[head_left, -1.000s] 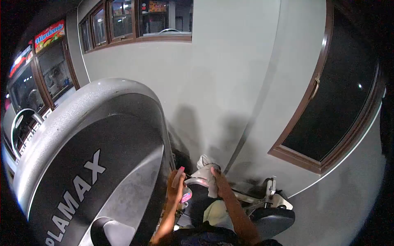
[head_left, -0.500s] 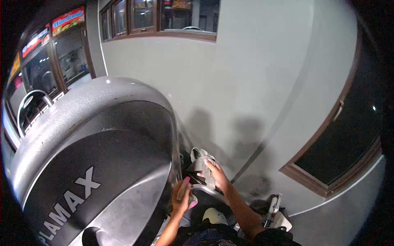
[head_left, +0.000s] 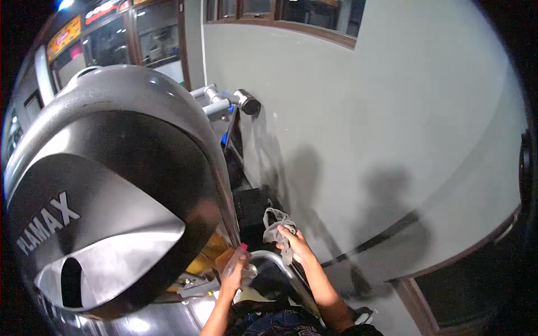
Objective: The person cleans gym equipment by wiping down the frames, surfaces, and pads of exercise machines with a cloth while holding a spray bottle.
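A clear bottle with a pink top [head_left: 244, 247], which looks like a small spray bottle, is in my left hand [head_left: 236, 274], its fingers wrapped round it. My right hand [head_left: 299, 246] grips a crumpled grey cloth [head_left: 274, 219], part of which hangs below the fingers. Both hands are over a curved metal tube [head_left: 277, 259]. To their left rises a large grey and black machine housing [head_left: 145, 140] with PLAMAX lettering [head_left: 50, 221].
A grey wall [head_left: 347, 140] runs along the right, with a brown-framed window [head_left: 314, 25] above. Behind the housing stands equipment with a round weight-like end [head_left: 247, 102]. At lower right is a brown-framed dark pane [head_left: 476, 297].
My view has shifted, so the housing now appears lower left and equipment behind it shows. Both hands still hold the bottle and cloth; the cloth is bunched differently.
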Demonstrator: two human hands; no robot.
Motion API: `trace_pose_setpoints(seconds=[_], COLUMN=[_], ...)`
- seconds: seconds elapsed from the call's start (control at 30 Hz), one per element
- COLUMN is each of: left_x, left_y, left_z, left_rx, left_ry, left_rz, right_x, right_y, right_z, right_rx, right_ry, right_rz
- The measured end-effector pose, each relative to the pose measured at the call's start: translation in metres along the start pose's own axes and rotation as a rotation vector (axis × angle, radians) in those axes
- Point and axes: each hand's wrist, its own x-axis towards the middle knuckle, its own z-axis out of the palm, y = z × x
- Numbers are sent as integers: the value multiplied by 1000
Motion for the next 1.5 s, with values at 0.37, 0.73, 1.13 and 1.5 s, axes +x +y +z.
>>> trace_pose_setpoints(seconds=[0.37,0.73,1.13,1.5], left_x=[-28,-32,-30,-15], left_y=[3,-21,-29,-69], left_z=[16,10,38,71], left_rx=[164,469,532,366], left_ry=[301,323,498,682], left_rz=[24,130,123,94], right_x=[28,65,55,38], right_y=[26,62,64,75], right_z=[-28,9,-10,-35], right_rx=[7,95,11,-70], right_ry=[-152,-297,-221,-107], right_rz=[169,122,85,193])
